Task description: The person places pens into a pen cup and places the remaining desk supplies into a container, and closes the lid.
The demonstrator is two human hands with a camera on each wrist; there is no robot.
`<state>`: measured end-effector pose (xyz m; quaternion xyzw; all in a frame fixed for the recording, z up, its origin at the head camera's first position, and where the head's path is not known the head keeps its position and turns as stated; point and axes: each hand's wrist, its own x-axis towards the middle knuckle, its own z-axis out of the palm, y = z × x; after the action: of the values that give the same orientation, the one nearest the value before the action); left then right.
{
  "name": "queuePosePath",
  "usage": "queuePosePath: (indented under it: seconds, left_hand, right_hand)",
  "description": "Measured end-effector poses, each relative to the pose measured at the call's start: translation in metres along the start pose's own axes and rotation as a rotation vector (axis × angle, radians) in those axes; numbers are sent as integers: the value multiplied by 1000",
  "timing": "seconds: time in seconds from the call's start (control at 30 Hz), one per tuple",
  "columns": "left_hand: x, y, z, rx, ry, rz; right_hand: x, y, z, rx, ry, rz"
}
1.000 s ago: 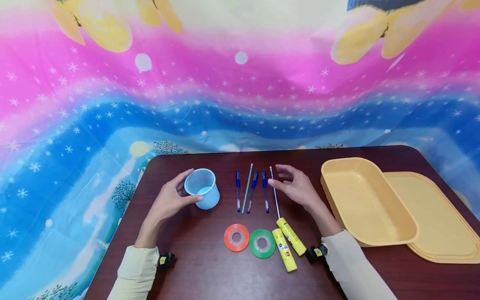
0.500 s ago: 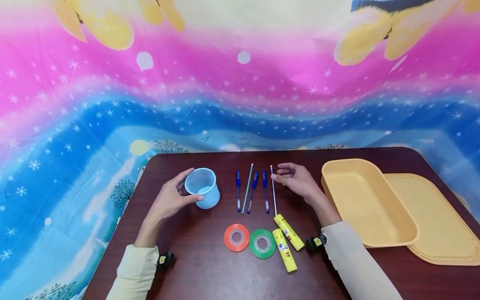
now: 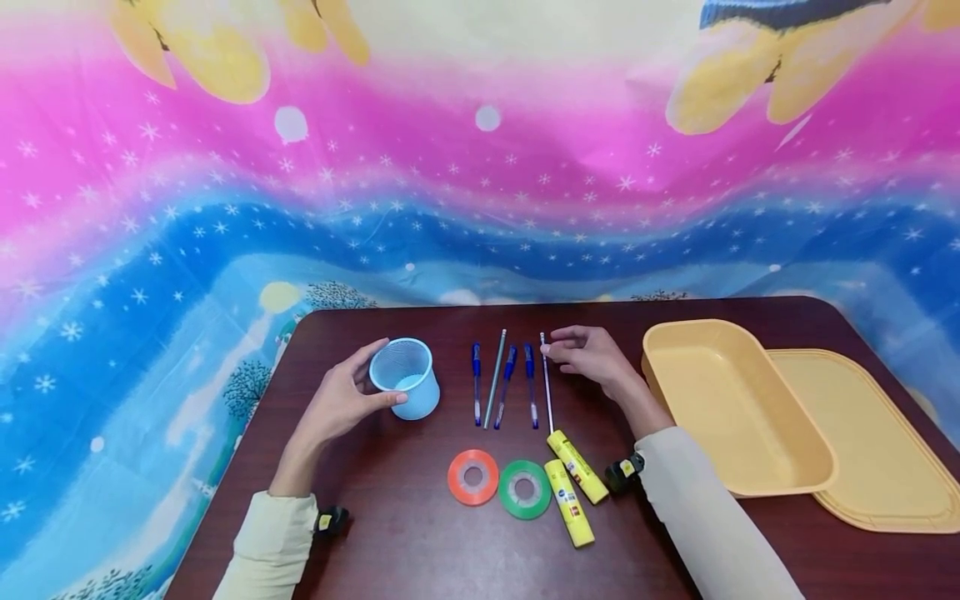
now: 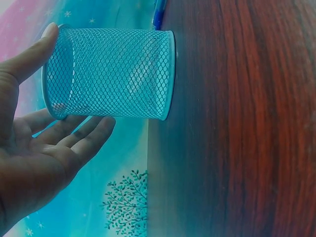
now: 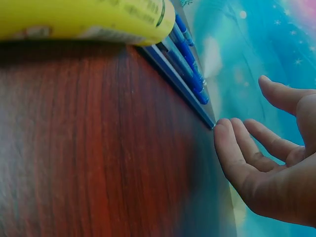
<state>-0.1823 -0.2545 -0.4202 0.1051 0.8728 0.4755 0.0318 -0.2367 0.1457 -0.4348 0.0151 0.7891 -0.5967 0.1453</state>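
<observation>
My left hand (image 3: 339,402) grips a light blue mesh pen cup (image 3: 418,402), thumb at the rim and fingers around the far side. In the left wrist view the cup (image 4: 111,74) stands on the table. My right hand (image 3: 592,358) is held over the table with fingers loosely bent. In the right wrist view its thumb is apart from the fingers and nothing lies between them. The fingertips are right by the upper end of a pencil (image 3: 548,387). Left of it lie three blue pens, including the nearest pen (image 3: 530,375), and a greenish pencil (image 3: 495,379).
An orange tape roll (image 3: 459,477) and a green tape roll (image 3: 510,502) lie in front of the pens. Beside them are two yellow glue sticks, one glue stick (image 3: 570,504) nearer. At right, a yellow plastic box (image 3: 738,400) overlaps its lid (image 3: 885,450).
The right hand has shifted slightly, staying by the pencil's upper end. The pencil and the upper glue stick have moved a little. My left hand and the pen cup have stayed put.
</observation>
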Motion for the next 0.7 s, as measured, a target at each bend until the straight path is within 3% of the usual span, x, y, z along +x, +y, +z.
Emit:
queuePosePath:
  seconds: [0.37, 0.7]
  left_hand:
    - [-1, 3, 0, 1, -4, 7]
    - [-1, 2, 0, -5, -2, 12]
  right_hand:
    - [8, 9, 2, -27, 24, 46]
    - [11, 17, 11, -124, 110, 28]
